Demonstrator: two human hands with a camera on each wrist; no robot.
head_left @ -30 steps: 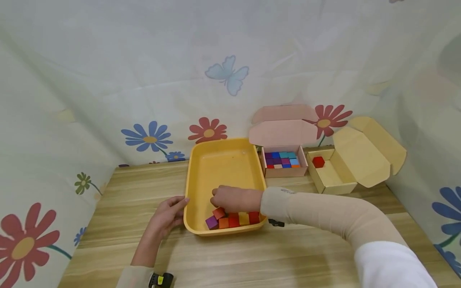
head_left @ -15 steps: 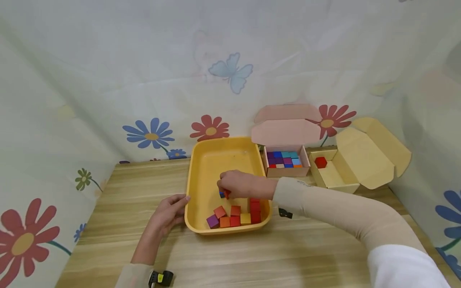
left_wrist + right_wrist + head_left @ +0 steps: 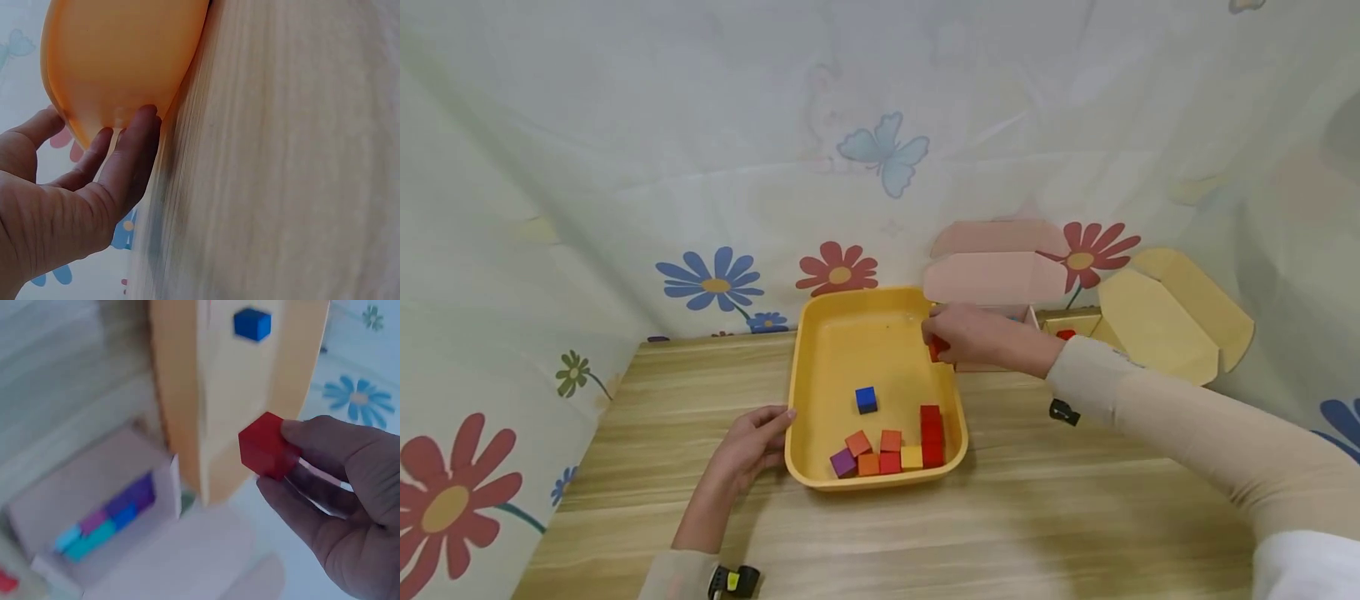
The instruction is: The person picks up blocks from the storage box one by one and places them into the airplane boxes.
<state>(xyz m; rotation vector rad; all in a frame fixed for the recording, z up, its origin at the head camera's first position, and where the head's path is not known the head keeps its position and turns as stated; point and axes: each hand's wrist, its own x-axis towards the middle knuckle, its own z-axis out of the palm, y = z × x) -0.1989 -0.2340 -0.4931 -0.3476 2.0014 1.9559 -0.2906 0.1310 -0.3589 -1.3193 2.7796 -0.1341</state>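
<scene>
My right hand (image 3: 973, 333) pinches a red block (image 3: 267, 445) between thumb and fingertips. Its outline looks six-sided in the right wrist view. That hand is above the right rim of the yellow tray (image 3: 842, 317), in front of the pink box (image 3: 992, 367), and hides most of the box's contents. My left hand (image 3: 751, 446) holds the tray's left side, thumb at the rim and fingers against the outer wall (image 3: 125, 81). Inside the tray, a blue cube (image 3: 866, 400) sits alone near the middle. Red, orange, yellow and purple cubes (image 3: 889, 462) gather along the near end.
Rows of blue, purple and teal blocks (image 3: 112, 515) lie in the pink box. A yellow box (image 3: 1071, 321) with its lid raised stands to its right, a red block (image 3: 1066, 334) inside. A wooden table (image 3: 865, 542) bears everything, and a flowered cloth (image 3: 587, 167) hangs behind.
My right hand has lifted a red block from beside the blue cube and carried it right and away, toward the pink box. The blue cube is now uncovered. My left hand stays put.
</scene>
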